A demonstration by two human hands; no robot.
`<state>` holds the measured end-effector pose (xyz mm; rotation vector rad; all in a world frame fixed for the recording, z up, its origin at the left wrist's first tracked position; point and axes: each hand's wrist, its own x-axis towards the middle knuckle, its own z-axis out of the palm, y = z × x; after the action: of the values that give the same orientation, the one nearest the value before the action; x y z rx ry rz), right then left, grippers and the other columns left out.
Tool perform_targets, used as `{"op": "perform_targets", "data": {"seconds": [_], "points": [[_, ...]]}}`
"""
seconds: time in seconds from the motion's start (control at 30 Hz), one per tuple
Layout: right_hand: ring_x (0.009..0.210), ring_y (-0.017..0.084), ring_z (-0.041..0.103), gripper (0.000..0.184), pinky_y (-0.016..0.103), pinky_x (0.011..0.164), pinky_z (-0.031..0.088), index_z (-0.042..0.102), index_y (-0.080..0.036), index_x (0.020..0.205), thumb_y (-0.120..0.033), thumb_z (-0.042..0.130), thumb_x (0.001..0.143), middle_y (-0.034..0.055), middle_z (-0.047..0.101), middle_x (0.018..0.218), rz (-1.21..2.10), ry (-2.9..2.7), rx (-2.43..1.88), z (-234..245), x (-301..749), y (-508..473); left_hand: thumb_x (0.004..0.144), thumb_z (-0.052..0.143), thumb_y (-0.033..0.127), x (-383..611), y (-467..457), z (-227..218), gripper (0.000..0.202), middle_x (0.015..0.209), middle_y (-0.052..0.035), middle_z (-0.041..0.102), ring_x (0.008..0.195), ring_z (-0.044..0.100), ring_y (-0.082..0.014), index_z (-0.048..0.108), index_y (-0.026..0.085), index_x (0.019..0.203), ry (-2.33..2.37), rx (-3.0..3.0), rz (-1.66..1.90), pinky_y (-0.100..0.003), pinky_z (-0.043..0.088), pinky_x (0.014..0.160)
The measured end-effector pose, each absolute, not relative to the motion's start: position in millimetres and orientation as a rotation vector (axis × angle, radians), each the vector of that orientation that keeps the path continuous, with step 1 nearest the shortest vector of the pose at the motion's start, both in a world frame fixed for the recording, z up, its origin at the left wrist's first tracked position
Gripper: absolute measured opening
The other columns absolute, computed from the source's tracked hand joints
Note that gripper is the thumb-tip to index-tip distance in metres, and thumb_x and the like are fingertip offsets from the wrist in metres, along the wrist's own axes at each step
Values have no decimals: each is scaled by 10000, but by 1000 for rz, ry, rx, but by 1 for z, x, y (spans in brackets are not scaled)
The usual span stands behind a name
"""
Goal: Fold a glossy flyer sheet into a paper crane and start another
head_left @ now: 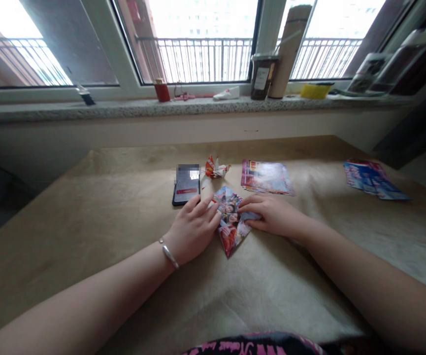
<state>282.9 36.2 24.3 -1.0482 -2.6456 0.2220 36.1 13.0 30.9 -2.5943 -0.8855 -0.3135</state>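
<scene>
A sheet of colourful printed paper [229, 231], folded into a pointed kite shape, lies on the table between my hands. My left hand [194, 227] rests palm down at its left edge, fingers stretched out and touching it; a silver bracelet circles that wrist. On the paper's right side, my right hand [272, 214] pinches a pale flap between thumb and fingers. A phone [186, 185] with a partly blurred screen lies just beyond my left fingertips. Behind the folded paper stands a small red and white origami figure [216, 168].
A stack of printed sheets [266, 176] lies beyond my right hand, and blue printed sheets [375, 180] are fanned out farther right. The tan table [124, 197] meets the wall below a stone windowsill [205, 106], which holds a dark jar [262, 79], a tall tube and a red container.
</scene>
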Motion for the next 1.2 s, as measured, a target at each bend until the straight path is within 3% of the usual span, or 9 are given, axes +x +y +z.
{"op": "perform_targets", "data": {"seconds": [0.1, 0.17, 0.33, 0.43, 0.63, 0.9, 1.2], "points": [[991, 201, 576, 267, 361, 873, 447, 655, -215, 1047, -282, 560, 806, 71, 628, 1106, 178, -2674, -1026, 25, 282, 34, 881, 391, 141, 34, 8, 32, 264, 1226, -62, 564, 1252, 387, -244, 589, 154, 1055, -797, -2561, -271, -437, 261, 1064], [988, 205, 573, 275, 369, 870, 447, 655, -215, 1053, -274, 552, 806, 76, 625, 1107, 136, -2699, -1018, 26, 280, 32, 872, 409, 132, 34, 6, 34, 238, 1082, -75, 635, 1172, 470, -246, 606, 143, 1005, -918, -2560, -194, -437, 289, 1045], [1002, 225, 559, 358, 392, 883, 433, 634, -201, 1105, -210, 544, 758, 93, 614, 1123, 86, -2746, -1039, 33, 278, 24, 854, 437, 118, 36, 6, 37, 308, 1006, -109, 632, 885, 592, -228, 544, 111, 1142, -1030, -2605, 22, -397, 449, 838], [1020, 242, 547, 412, 407, 896, 421, 613, -184, 1139, -205, 532, 736, 105, 604, 1145, 68, -2774, -1066, 37, 277, 19, 849, 440, 122, 35, 7, 38, 353, 1030, -115, 610, 869, 578, -235, 508, 122, 1196, -1073, -2618, 78, -364, 470, 744], [1001, 268, 547, 424, 413, 849, 433, 590, -157, 1153, -208, 520, 738, 124, 594, 1150, -93, -2821, -1118, 36, 271, 14, 870, 402, 164, 33, 10, 36, 427, 1097, -112, 567, 879, 543, -221, 414, 193, 1296, -1060, -2688, 18, -359, 462, 739], [852, 232, 571, 300, 353, 721, 454, 628, -157, 1071, -238, 496, 814, 116, 629, 993, -215, -2865, -1103, 33, 268, 19, 843, 442, 239, 32, 16, 40, 310, 993, -86, 579, 806, 523, -212, 547, 192, 1130, -1119, -2709, -51, -341, 463, 680], [845, 165, 591, 274, 295, 735, 451, 688, -239, 977, -257, 434, 875, 56, 641, 970, 95, -2674, -1087, 27, 281, 31, 831, 455, 257, 31, 18, 45, 204, 882, -89, 601, 762, 558, -214, 619, 166, 909, -1187, -2678, -88, -317, 473, 614]]}}
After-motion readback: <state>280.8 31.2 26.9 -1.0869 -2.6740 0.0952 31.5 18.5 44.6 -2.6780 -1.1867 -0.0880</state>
